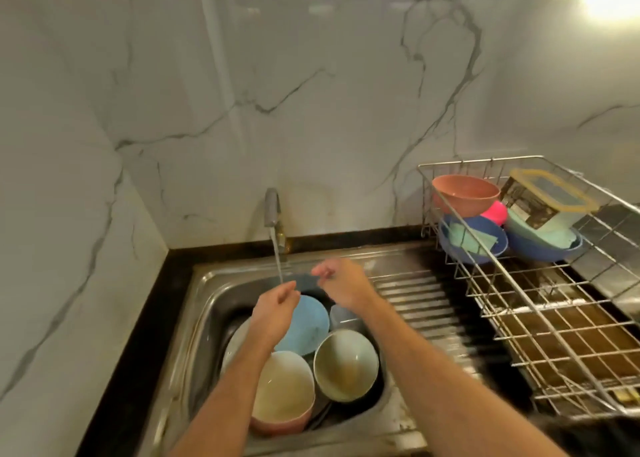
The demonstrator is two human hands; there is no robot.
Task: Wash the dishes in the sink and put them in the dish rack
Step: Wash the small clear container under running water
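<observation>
My left hand and my right hand are held close together over the sink, in the water stream from the tap. Both have curled fingers and seem to pinch a thin grey utensil between them; it is too blurred to name. Below them in the sink lie a light blue plate, a green bowl, a pink bowl and a small grey cup. The wire dish rack stands to the right.
At the rack's far end sit a pink bowl, two blue bowls, a bright pink item and a yellow-lidded container. A ribbed drainboard lies between sink and rack. Marble walls close off the back and left.
</observation>
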